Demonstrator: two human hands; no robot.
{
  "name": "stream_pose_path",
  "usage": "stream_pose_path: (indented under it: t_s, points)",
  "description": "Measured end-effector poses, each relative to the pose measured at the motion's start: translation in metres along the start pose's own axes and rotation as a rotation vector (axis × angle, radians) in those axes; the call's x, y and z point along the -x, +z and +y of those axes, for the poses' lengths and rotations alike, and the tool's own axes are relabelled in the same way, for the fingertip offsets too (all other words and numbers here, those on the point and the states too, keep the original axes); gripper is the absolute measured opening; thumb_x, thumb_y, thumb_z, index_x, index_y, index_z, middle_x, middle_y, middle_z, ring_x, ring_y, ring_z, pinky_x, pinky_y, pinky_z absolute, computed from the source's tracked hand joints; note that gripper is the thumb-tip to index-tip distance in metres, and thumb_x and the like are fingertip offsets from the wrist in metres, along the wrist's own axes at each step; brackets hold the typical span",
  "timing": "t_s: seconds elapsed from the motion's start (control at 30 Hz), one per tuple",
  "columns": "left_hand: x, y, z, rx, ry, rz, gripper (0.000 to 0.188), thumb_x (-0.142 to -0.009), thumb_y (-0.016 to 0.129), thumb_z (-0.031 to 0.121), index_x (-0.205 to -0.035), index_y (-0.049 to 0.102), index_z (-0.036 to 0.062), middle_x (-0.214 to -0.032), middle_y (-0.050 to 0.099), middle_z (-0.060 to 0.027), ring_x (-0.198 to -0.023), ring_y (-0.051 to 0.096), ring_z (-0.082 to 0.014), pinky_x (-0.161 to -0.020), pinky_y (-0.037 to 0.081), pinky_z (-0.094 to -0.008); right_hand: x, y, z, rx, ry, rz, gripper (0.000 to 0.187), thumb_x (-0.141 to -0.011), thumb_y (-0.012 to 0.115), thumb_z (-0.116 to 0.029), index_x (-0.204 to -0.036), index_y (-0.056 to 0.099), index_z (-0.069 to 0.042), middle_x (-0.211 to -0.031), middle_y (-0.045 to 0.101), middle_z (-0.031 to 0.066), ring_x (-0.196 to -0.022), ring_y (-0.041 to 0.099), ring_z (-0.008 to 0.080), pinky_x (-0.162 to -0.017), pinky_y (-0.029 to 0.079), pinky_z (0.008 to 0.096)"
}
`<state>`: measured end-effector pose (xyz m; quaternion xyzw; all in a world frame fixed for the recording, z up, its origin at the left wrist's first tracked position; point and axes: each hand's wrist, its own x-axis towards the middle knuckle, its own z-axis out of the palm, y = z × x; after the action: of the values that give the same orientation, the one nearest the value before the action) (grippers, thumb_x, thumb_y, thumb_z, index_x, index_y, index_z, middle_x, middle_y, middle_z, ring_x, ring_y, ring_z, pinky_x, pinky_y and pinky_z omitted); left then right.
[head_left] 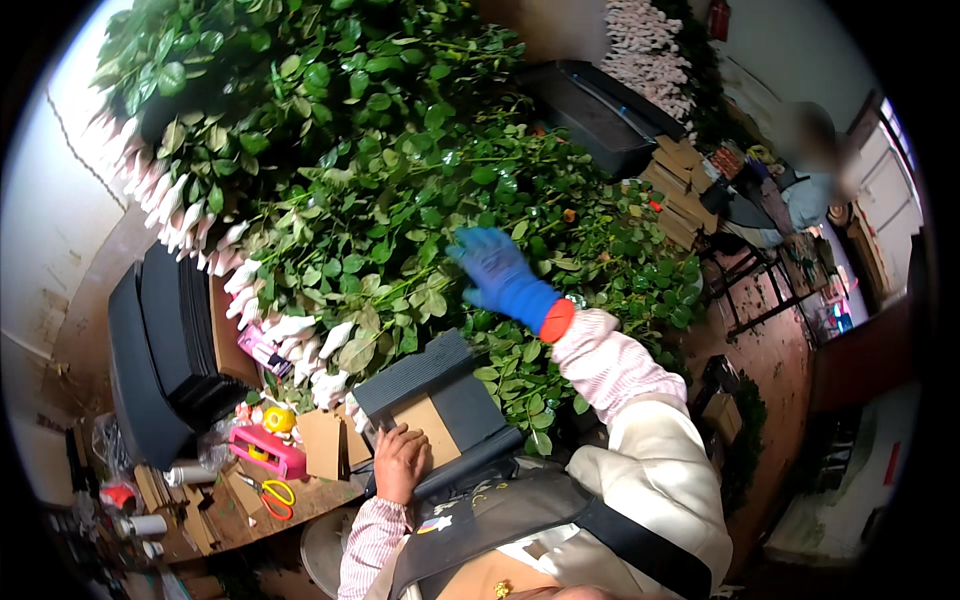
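Note:
My left hand [399,466], bare, lies on a brown cardboard piece [428,422] set on a dark grey corrugated sheet [418,372] close to my chest. Its fingers rest on the surface, slightly bent. Out over the heap of leafy green stems [390,215] is my right hand [500,275], in a blue glove with an orange-red cuff. The glove's fingers are apart, with nothing visible in them. Whether they touch the leaves I cannot tell. Pale wrapped ends [190,220] of the stems line the heap's left side.
At the left stand stacked dark sheets [170,345]. On the wooden table [325,492] lie yellow-handled scissors [275,497], a pink tape dispenser [268,451] and cardboard pieces. A black bin [590,115] sits beyond the stems. Another person [810,180] is at the far right.

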<state>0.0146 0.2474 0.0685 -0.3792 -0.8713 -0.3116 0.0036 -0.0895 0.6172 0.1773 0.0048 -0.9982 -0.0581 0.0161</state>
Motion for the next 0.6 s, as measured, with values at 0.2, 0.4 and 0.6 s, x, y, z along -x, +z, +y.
stream_pose_path:
  t_s: [0.2,0.4,0.6]
  points:
    - [0.000,0.002,0.002,0.000,0.000,0.004,0.016,-0.084,0.075,0.011,-0.099,0.075,0.0104,-0.109,0.072,-0.0033,-0.116,0.062,-0.0291,-0.111,0.038,-0.0574,-0.036,0.006,0.006,-0.149,-0.089,0.026,0.055,-0.080,0.077,-0.025,-0.132,0.060,-0.015,-0.127,0.058,0.0093,-0.121,0.054,0.0276,-0.112,0.036,0.0453]
    - [-0.004,0.002,0.002,-0.009,0.010,0.010,0.015,-0.083,0.075,0.011,-0.098,0.075,0.0107,-0.108,0.072,-0.0033,-0.117,0.062,-0.0290,-0.111,0.039,-0.0575,-0.045,0.015,0.010,-0.049,0.153,0.328,0.045,-0.084,0.065,-0.015,-0.128,0.062,-0.015,-0.123,0.063,0.0081,-0.111,0.061,0.0285,-0.102,0.045,0.0437]
    - [0.001,0.000,0.002,0.030,-0.032,0.023,0.014,-0.084,0.075,0.010,-0.098,0.075,0.0098,-0.107,0.072,-0.0048,-0.117,0.062,-0.0293,-0.111,0.037,-0.0585,-0.021,-0.097,0.016,-0.115,-0.051,0.665,0.038,-0.084,0.064,-0.012,-0.122,0.067,-0.019,-0.108,0.068,0.0073,-0.100,0.064,0.0265,-0.094,0.048,0.0409]
